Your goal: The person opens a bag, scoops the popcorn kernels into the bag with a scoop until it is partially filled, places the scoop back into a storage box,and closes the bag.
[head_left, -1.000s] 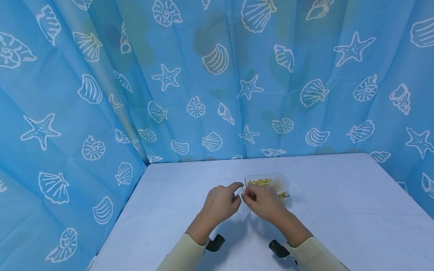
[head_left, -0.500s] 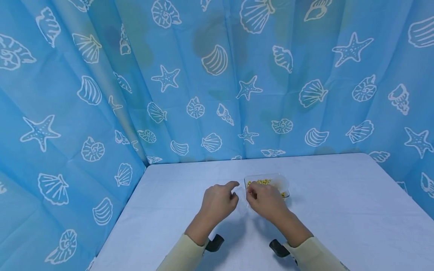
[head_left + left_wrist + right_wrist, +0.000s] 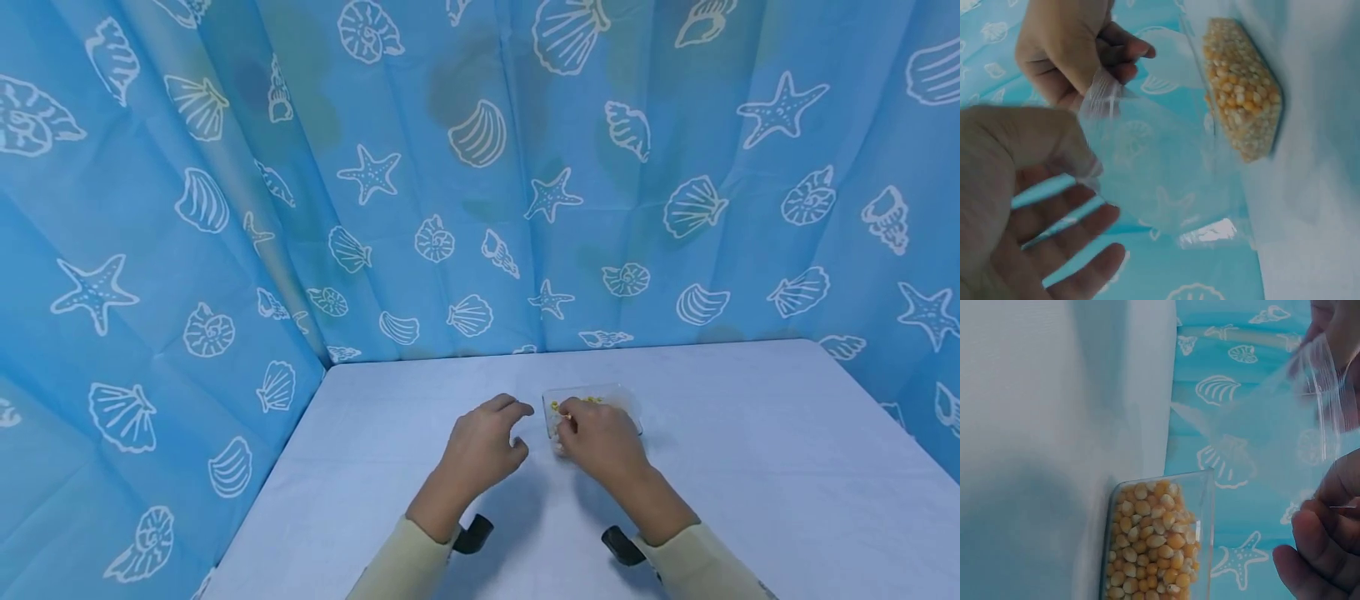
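A clear zip-top plastic bag [image 3: 1147, 144] stretches between my two hands. No contents show inside it. My left hand [image 3: 480, 446] pinches one side of the bag's top edge between thumb and forefinger, its other fingers spread loosely in the left wrist view. With curled fingers, my right hand [image 3: 603, 442] grips the opposite side of that edge. Behind the bag stands a clear rectangular container [image 3: 1210, 487] of yellow corn kernels [image 3: 1150, 540]. In the head view my right hand covers the container's near part, and the film between the hands hardly shows.
A white cloth [image 3: 360, 433] covers the table under the container. Blue curtains [image 3: 420, 192] printed with white shells and starfish hang behind the table and along its left side. Black wrist-worn camera mounts [image 3: 474, 533] stick out below both forearms.
My hands have drawn farther apart. The right one has shifted right, over more of the container, and the left fingers have spread a little. The container stays in place.
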Demonstrator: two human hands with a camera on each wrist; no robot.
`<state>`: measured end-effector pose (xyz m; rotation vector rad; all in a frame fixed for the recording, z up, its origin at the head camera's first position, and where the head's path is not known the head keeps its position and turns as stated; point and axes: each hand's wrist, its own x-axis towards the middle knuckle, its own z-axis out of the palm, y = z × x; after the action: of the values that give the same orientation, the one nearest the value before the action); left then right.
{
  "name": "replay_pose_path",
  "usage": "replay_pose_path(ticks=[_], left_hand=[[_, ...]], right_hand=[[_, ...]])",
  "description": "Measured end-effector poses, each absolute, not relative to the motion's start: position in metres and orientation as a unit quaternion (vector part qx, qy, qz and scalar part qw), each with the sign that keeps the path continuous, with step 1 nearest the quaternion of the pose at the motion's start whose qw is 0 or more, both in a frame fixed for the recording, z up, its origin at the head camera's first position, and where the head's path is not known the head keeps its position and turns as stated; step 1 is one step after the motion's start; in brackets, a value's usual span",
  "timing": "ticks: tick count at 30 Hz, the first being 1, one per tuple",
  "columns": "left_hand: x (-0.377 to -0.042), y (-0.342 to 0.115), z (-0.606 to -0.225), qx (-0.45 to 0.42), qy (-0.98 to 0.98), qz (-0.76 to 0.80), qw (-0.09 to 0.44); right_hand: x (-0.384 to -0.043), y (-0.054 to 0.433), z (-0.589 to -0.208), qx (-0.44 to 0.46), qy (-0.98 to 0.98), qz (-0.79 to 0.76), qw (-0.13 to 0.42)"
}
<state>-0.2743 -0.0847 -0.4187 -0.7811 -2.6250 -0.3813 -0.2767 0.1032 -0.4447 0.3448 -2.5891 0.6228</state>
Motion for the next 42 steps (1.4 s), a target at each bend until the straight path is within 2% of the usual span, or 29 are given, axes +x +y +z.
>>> replay_pose_path(ticks=[4,7,12,18,25,34,42], left_hand=[[-0.273,-0.087,-0.417,-0.323,-0.919,-0.177,0.142],[-0.273,-0.088,-0.417,-0.344,-0.907,-0.209,0.127],[-0.275,-0.088,-0.418,-0.357,-0.898,-0.225,0.129],[-0.277,-0.083,-0.426,-0.351,-0.91,-0.195,0.104],[-0.28,-0.077,-0.433,-0.36,-0.911,-0.151,0.132],[-0.281,-0.083,-0.436,-0.327,-0.909,-0.24,0.095],[-0.286,-0.09,-0.435,-0.329,-0.891,-0.299,0.092]], right_hand=[[-0.277,0.105,-0.44,0.107,-0.938,0.285,0.164],[-0.277,0.105,-0.437,0.097,-0.927,0.338,0.133],[-0.276,0.104,-0.436,0.102,-0.909,0.381,0.133],[-0.274,0.103,-0.434,0.105,-0.895,0.415,0.127],[-0.272,0.101,-0.431,0.098,-0.88,0.454,0.094],[-0.272,0.101,-0.433,0.095,-0.871,0.477,0.075],[-0.273,0.101,-0.431,0.098,-0.877,0.466,0.062]])
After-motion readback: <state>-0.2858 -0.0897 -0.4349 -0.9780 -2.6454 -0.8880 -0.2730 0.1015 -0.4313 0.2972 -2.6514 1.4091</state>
